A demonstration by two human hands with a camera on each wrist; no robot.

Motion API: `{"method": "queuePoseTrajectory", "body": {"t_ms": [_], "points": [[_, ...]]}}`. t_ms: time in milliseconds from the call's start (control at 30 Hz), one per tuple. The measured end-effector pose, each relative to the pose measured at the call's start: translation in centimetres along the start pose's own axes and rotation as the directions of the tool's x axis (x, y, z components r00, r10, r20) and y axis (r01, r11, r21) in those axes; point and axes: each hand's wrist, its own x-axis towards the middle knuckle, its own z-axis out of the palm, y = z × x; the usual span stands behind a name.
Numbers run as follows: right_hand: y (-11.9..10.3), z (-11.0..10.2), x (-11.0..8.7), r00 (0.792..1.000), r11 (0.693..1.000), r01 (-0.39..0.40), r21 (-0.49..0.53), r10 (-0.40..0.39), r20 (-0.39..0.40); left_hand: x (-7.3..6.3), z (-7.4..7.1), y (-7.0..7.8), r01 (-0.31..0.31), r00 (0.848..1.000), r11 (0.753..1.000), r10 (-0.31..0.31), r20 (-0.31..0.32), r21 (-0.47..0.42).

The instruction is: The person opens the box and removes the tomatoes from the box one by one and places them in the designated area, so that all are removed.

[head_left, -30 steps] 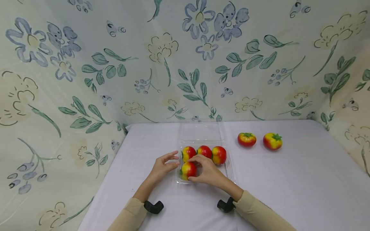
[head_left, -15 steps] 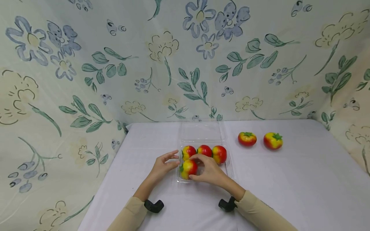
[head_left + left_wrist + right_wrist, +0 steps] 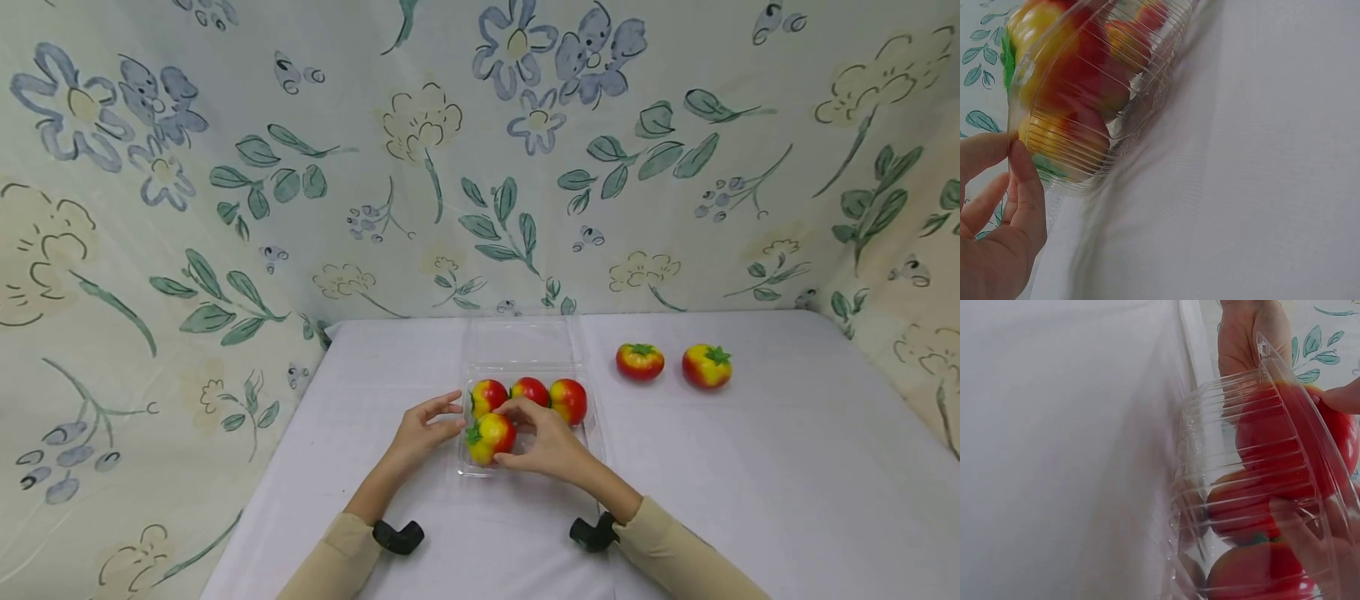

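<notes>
My right hand (image 3: 551,442) holds a red-and-yellow tomato (image 3: 491,440) between thumb and fingers, over the front left of a clear plastic clamshell box (image 3: 595,429). The tomato's green leafy top faces left. In the right wrist view the box wall (image 3: 1254,387) partly covers that hand's fingers and the red tomato (image 3: 1272,431). My left hand (image 3: 423,432) is at the box's left side. The left wrist view shows its thumb and forefinger (image 3: 1025,172) pinching the box rim. Three more tomatoes sit in the back row, among them the right one (image 3: 568,402).
The box's clear lid (image 3: 525,342) lies folded back behind it. Two more tomatoes, a left one (image 3: 640,362) and a right one (image 3: 707,367), rest on the white-covered table (image 3: 750,483) at right. A floral cloth (image 3: 420,208) hangs behind. Each wrist carries a black mount (image 3: 399,537).
The held tomato has shifted slightly up and right and turned, so more of its yellow side and leafy top shows. My right hand moved slightly right with it. The left hand stays put.
</notes>
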Motion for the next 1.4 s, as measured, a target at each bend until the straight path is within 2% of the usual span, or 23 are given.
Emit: {"method": "queuePoseTrajectory", "body": {"t_ms": [100, 300, 367, 767, 1100, 1400], "points": [[0.0, -0.2, -0.1, 1.0, 1.0, 0.0, 0.012, 0.0, -0.001, 0.2, -0.1, -0.2, 0.005, 1.0, 1.0, -0.005, 0.005, 0.0], [-0.1, -0.6, -0.5, 1.0, 0.999, 0.005, 0.032, -0.005, 0.012, 1.4, -0.2, -2.9, 0.014, 1.0, 1.0, -0.014, -0.012, 0.004], [0.0, -0.8, -0.6, 1.0, 0.999, 0.008, 0.037, -0.008, 0.013, 1.5, -0.2, -3.3, 0.009, 1.0, 1.0, -0.009, -0.023, 0.005], [-0.1, -1.8, -1.1, 0.999, 0.997, 0.021, 0.072, -0.019, -0.033, 1.4, -0.2, -3.1, -0.009, 0.999, 1.0, 0.009, -0.032, -0.01], [0.1, -2.8, -1.4, 0.997, 0.994, -0.027, 0.102, 0.035, -0.071, 1.5, -0.2, -3.5, -0.024, 0.999, 1.0, 0.024, -0.033, -0.001], [0.1, -4.0, -1.8, 0.992, 0.992, -0.065, 0.105, 0.076, -0.103, 1.4, -0.2, -3.3, 0.002, 0.999, 1.0, -0.001, -0.037, 0.007]]}}
